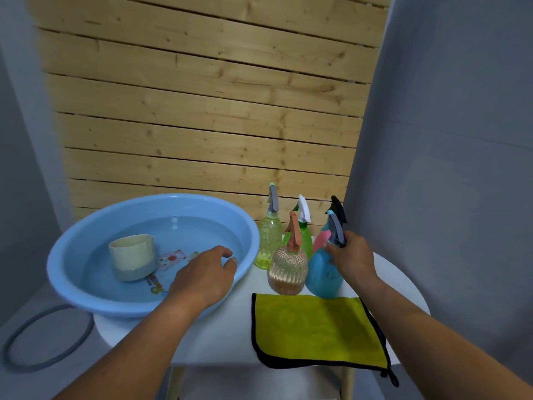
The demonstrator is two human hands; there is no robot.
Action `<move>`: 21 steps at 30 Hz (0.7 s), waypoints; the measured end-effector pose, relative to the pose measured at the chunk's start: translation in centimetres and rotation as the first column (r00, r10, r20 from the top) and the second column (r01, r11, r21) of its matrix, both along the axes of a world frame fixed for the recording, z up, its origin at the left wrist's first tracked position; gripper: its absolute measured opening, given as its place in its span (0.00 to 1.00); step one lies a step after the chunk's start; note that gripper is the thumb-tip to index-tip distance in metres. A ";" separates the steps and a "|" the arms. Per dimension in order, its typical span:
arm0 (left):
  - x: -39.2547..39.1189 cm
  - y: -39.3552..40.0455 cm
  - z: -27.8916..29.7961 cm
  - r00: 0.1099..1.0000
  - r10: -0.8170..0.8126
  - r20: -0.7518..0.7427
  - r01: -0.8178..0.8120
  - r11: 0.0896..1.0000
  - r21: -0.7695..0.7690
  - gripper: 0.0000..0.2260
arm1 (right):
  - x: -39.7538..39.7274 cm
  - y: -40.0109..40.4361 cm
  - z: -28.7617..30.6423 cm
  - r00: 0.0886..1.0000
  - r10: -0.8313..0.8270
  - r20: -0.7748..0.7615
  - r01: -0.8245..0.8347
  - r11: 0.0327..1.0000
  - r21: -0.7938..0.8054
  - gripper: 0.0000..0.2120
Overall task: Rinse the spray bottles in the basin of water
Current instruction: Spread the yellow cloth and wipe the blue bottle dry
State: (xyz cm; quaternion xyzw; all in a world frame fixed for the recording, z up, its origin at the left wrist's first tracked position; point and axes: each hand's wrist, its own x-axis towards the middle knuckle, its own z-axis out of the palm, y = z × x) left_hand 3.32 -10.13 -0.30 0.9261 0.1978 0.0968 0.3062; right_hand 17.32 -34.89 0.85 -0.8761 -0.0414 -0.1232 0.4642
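Wooden slat wall (202, 111) fills the background behind the basin; grey curtain (461, 140) hangs to the right of it.

White round table (230, 336) carries everything. Grey hose loop (43, 339) lies lower, left of the basin.

Blue basin (66, 255) sits on the table's left part, holding clear water part-way up its wall; a cartoon print shows on the bottom. A cream cup (132, 256) stands tilted in the water, left of centre, mouth upward.

Yellow-green cloth (317, 330) with black edging lies flat to the right of the basin, its near corner over the table edge.

Spray bottles cluster just right of the basin, behind the cloth: light-green bottle (269, 243) nearest the basin rim; amber ribbed bottle (287, 269) in front; dark-green bottle (305, 238) behind it; pink bottle (320, 241) mostly hidden; blue bottle (320, 277) furthest right, on the table.

Left hand (202, 275) hovers over the basin's near-right rim, fingers loosely curved and apart, holding nothing.

Right hand (353, 261) has its fingers clamped round the blue bottle's neck, below the grey trigger.
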 end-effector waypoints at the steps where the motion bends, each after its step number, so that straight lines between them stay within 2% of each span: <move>1: 0.0 0.0 0.0 1.000 0.000 -0.001 0.000 1.000 0.001 0.16 | -0.2 0.0 -0.2 1.000 -0.001 -0.007 0.001 1.000 0.004 0.11; 3: 0.0 0.0 0.0 1.000 -0.006 -0.005 0.006 1.000 0.005 0.16 | -0.7 0.2 -0.5 1.000 -0.019 0.008 0.019 1.000 0.007 0.15; 5: 0.0 0.0 0.1 1.000 -0.013 -0.008 0.013 1.000 0.001 0.17 | -1.5 0.4 -1.1 0.991 -0.087 0.097 0.087 0.996 0.010 0.16; 7: -0.2 -0.3 0.4 1.000 -0.010 0.020 0.010 1.000 0.001 0.18 | -2.6 0.7 -1.7 0.970 -0.182 0.159 0.169 0.981 0.096 0.15; 10: -0.9 -1.3 0.8 0.973 -0.027 0.228 -0.003 0.992 0.130 0.21 | -4.3 1.1 -2.6 0.971 -0.233 0.061 0.196 0.911 0.363 0.09; 13: -1.2 -3.5 1.0 0.901 -0.193 0.387 0.082 0.955 0.285 0.22 | -5.3 0.8 -3.4 0.985 -0.170 -0.005 0.157 0.897 0.413 0.06; 15: -0.9 -5.8 0.6 0.866 -0.318 0.385 0.210 0.932 0.297 0.21 | -5.8 0.3 -3.9 0.996 -0.077 -0.045 0.087 0.946 0.313 0.09; 17: -0.6 -8.4 -0.9 0.851 -0.442 0.284 0.364 0.886 0.287 0.21 | -6.5 -0.4 -4.7 0.997 0.021 -0.076 -0.013 0.995 0.095 0.10; 19: -0.2 -10.6 -3.1 0.857 -0.505 0.106 0.468 0.847 0.254 0.22 | -7.1 -1.4 -5.6 0.989 0.126 -0.082 -0.136 0.982 -0.130 0.10; 21: 0.5 -11.9 -5.6 0.862 -0.503 -0.063 0.504 0.836 0.218 0.22 | -7.5 -2.4 -6.7 0.967 0.241 -0.086 -0.256 0.920 -0.296 0.10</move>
